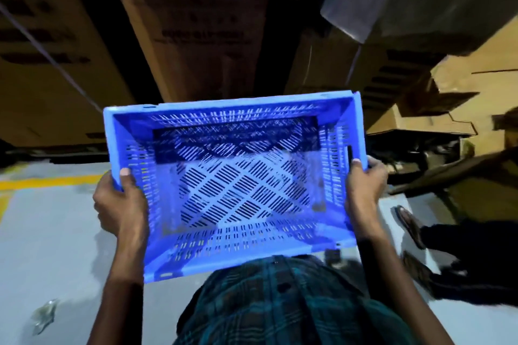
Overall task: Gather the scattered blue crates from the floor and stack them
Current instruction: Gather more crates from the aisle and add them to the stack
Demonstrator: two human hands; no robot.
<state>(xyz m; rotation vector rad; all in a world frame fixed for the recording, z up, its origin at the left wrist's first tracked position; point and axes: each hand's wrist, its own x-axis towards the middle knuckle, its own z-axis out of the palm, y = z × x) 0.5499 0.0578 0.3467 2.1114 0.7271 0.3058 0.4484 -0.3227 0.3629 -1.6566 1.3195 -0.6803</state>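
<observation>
An empty blue crate (pixel 238 185) with slotted walls and a lattice bottom is held up in front of my body, its open side facing me. My left hand (pixel 120 202) grips its left rim, thumb over the edge. My right hand (pixel 364 187) grips its right rim at the handle slot. The crate hangs above the grey floor, clear of it. No other blue crates are in view.
Tall cardboard boxes (pixel 196 31) stand close ahead and to the left. Flattened cardboard (pixel 437 109) is piled at the right. Another person's sandalled foot (pixel 410 225) and dark trousers are at the right. A yellow floor line (pixel 42 182) runs at left; a scrap of plastic (pixel 43 316) lies lower left.
</observation>
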